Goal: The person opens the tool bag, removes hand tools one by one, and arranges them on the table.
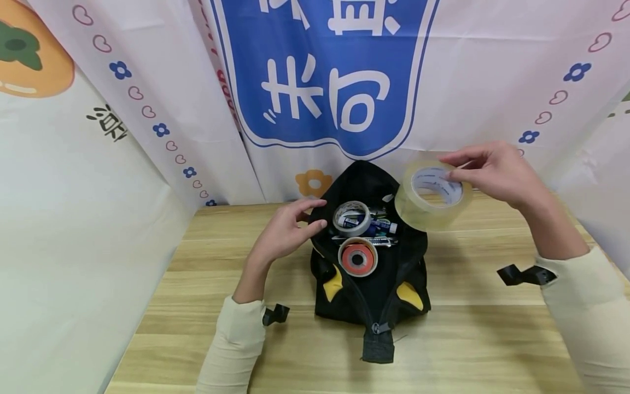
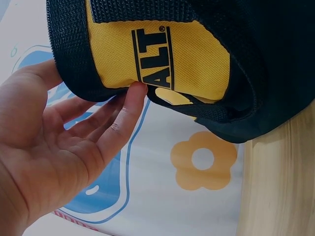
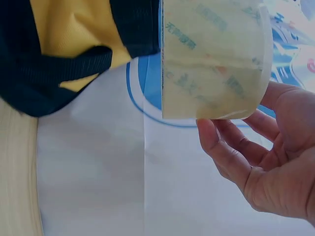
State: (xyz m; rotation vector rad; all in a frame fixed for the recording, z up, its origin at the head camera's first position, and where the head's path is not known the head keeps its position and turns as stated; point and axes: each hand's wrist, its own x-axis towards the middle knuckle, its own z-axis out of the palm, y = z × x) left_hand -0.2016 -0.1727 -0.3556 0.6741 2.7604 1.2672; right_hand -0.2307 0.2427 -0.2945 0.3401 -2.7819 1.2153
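A black and yellow tool bag [image 1: 408, 261] lies unzipped, its mouth spread wide. My left hand [image 1: 289, 229] grips the bag's left rim; in the left wrist view, a fingertip touches the yellow panel [image 2: 197, 59] with black lettering. On the right, my right hand [image 1: 497, 172] pinches a large roll of clear packing tape [image 1: 409, 207] by its ring, holding it up beside the bag's opening. Inside the bag are a white tape roll [image 1: 337, 220], a blue and white tube [image 1: 392, 227], a utility knife [image 1: 386, 241] and a tape roll with a red centre [image 1: 348, 259].
The bag stands on a wood-grain table [image 1: 197, 306] near its back edge. Behind it hangs a white printed cloth [image 1: 472, 82] with a blue sign. A zipper pull [image 1: 377, 328] and a black strap end [image 1: 378, 352] point toward the front.
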